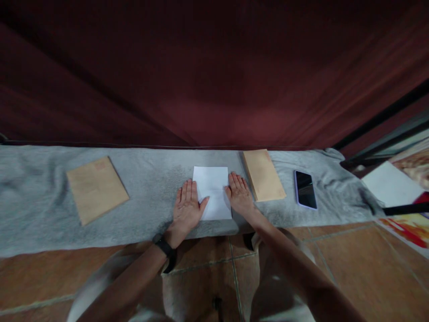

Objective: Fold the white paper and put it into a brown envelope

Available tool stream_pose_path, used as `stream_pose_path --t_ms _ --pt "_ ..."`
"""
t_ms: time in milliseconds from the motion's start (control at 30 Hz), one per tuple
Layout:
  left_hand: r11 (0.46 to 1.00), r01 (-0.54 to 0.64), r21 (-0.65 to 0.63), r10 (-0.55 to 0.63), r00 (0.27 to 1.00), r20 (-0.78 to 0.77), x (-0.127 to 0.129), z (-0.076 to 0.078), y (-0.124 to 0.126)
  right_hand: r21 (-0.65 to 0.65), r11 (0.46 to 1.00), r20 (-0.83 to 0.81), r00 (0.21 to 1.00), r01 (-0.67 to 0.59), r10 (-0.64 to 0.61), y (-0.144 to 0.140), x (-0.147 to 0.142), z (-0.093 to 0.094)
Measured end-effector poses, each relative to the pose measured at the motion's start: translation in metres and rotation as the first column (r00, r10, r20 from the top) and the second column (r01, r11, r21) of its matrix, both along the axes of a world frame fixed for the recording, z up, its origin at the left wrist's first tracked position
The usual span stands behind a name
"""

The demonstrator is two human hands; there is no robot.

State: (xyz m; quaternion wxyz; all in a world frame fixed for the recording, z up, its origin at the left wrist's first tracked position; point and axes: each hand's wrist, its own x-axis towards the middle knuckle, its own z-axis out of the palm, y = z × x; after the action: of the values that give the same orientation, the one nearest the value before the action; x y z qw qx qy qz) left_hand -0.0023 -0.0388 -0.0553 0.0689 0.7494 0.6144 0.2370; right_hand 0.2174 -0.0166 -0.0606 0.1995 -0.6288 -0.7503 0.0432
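A white sheet of paper (214, 190) lies flat on the grey cloth, straight in front of me. My left hand (187, 205) rests along its left edge, fingers stretched forward and the thumb on the paper. Along the right edge lies my right hand (239, 194), also flat, its thumb touching the sheet. Neither hand holds anything. Just right of my right hand is a stack of brown envelopes (264, 174). Farther off to the left lies another brown envelope (97, 190), turned at an angle, with a faint reddish mark near its top corner.
Grey cloth (150, 179) covers the long, narrow surface. A phone with a pale purple edge (305, 190) lies to the right. Behind hangs a dark red curtain (214, 89). White and colourful printed sheets (392, 183) are at the far right. Tiled floor (348, 250) shows below.
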Motion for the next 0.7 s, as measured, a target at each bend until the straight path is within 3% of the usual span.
stream_pose_path --t_ms 100,267,400,500,600,700 --pt "0.998 0.033 0.047 -0.031 0.999 -0.025 0.002 0.007 -0.001 -0.032 0.999 -0.04 0.999 0.035 -0.036 0.007 0.0 0.007" --pt "0.975 0.221 0.022 -0.218 0.969 -0.115 0.012 0.011 -0.005 -0.151 0.981 -0.124 0.983 0.119 -0.139 0.019 -0.003 0.021" --pt "0.978 0.207 -0.022 -0.208 0.969 -0.135 0.017 0.008 -0.008 -0.273 0.944 -0.244 0.936 0.184 -0.253 0.03 -0.004 0.028" --pt "0.979 0.203 -0.033 -0.205 0.972 -0.117 0.018 0.007 -0.01 -0.37 0.914 -0.347 0.888 0.165 -0.301 0.037 -0.004 0.026" --pt "0.976 0.207 -0.069 -0.209 0.977 -0.03 0.016 0.009 -0.008 -0.403 0.912 -0.515 0.805 0.075 -0.294 0.042 -0.004 0.023" --pt "0.978 0.154 -0.142 -0.127 0.975 0.183 0.01 0.012 0.006 -0.395 0.917 -0.731 0.623 -0.055 -0.277 0.044 -0.005 0.023"
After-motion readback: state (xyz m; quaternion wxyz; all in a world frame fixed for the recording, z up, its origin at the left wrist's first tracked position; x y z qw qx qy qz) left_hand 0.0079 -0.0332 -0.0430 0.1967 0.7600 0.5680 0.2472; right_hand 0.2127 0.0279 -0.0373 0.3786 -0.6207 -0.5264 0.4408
